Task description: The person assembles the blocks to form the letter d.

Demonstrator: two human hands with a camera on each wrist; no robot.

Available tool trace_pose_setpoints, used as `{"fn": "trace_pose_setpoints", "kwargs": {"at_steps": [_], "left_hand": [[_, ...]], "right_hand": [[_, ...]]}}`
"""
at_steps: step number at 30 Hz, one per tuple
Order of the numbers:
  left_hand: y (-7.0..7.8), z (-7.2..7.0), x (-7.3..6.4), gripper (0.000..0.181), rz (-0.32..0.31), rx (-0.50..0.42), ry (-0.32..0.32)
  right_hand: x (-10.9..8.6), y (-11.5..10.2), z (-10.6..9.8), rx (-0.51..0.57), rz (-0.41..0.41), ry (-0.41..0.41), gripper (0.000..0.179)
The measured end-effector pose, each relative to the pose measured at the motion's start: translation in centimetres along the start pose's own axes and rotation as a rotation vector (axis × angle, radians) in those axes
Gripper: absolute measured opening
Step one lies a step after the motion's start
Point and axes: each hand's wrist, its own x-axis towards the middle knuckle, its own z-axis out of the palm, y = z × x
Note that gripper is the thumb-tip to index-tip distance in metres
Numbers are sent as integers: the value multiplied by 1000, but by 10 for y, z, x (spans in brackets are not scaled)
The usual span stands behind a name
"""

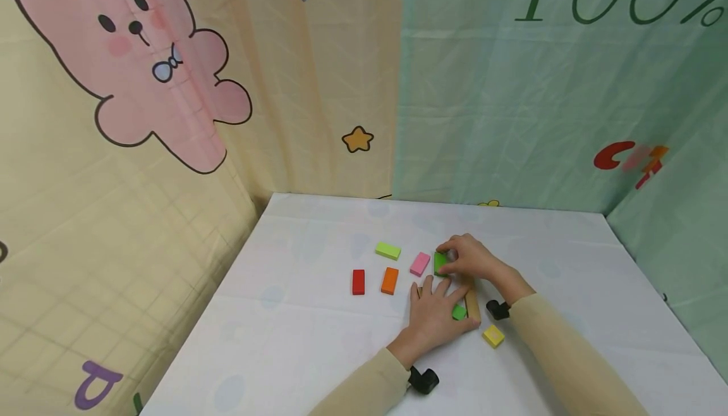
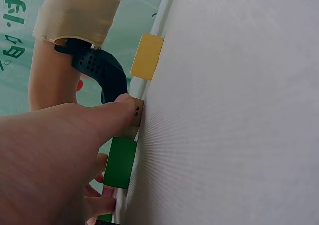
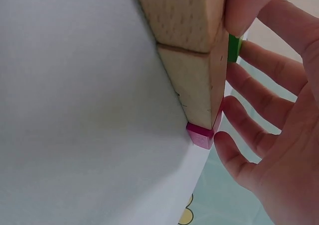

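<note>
Pinching the dark green block (image 1: 438, 262) with the right hand (image 1: 473, 258), on the far side of the left hand's (image 1: 433, 315) spread fingers. Lift gently, clear of the pink block (image 1: 419, 263) at left.

Green block (image 1: 440, 264): oblong, pinched near both ends. Wooden blocks (image 1: 473, 306): pale, grain-flecked, two abutting end to end. Second green block (image 1: 459, 312): partly covered, just left of wood
</note>
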Motion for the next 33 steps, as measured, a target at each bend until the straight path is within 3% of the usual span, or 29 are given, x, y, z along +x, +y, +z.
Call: {"fn": "trace_pose_setpoints", "kwargs": {"at_steps": [6, 33], "left_hand": [[0, 1, 0, 73, 2, -6, -4], [0, 3, 0, 72, 19, 9, 6]], "right_hand": [[0, -2, 0, -19, 10, -4, 52], [-3, -7, 5, 122, 33, 7, 48]]}}
